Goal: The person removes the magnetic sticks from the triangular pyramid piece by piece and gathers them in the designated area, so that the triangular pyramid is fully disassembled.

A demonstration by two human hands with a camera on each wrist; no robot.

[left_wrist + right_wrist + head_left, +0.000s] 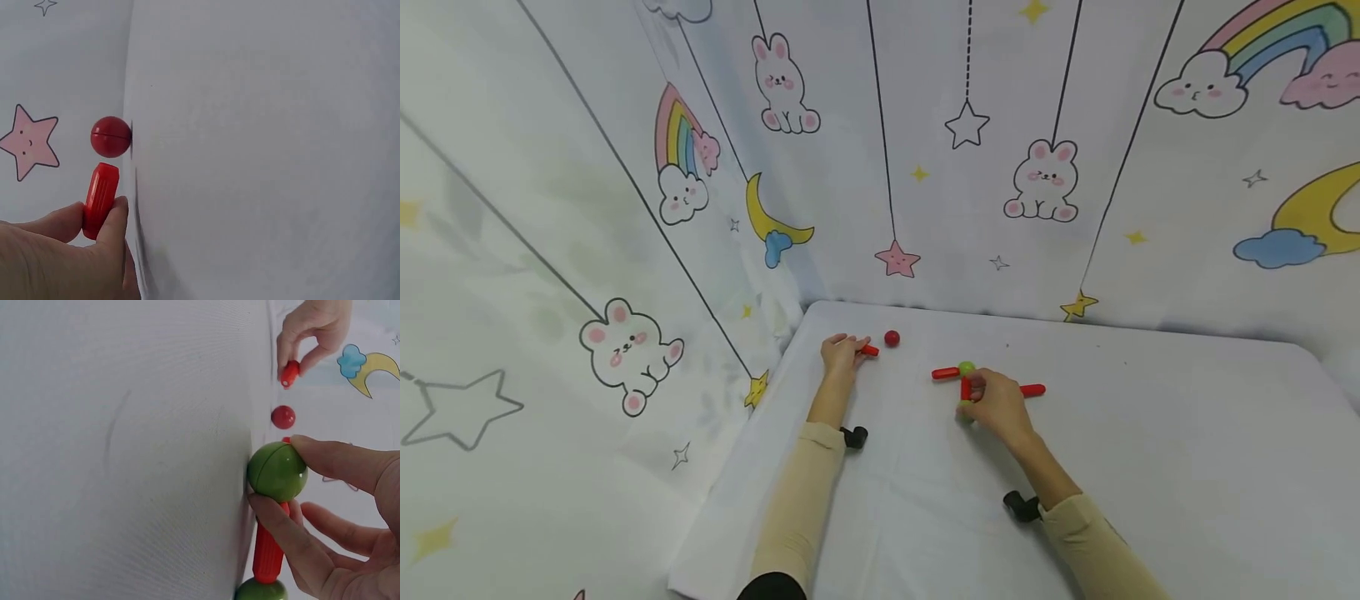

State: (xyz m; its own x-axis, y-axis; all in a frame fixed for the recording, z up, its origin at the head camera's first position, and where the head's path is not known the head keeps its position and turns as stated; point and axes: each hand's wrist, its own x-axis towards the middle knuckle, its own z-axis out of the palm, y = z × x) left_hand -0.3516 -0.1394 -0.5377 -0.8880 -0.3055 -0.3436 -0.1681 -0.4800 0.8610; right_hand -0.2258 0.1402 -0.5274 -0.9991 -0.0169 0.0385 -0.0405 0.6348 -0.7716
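Observation:
At the far left of the table, my left hand (842,353) pinches a short red rod (101,199) between thumb and fingers. A red ball (892,338) lies just beyond that rod's free end, apart from it. With thumb and fingertips my right hand (1000,407) grips a green ball (278,472). From this ball a red rod (269,550) runs to a second green ball (967,367). Another red rod (946,374) points left from the second ball. To the right of my hand a further red rod (1033,390) shows, partly hidden behind the fingers.
The white-covered table (1150,467) stretches far to the right. Behind it and on the left hangs a white curtain (850,183) printed with rabbits, stars and rainbows. A black wrist camera (1021,507) sits on the right wrist, another (854,437) on the left.

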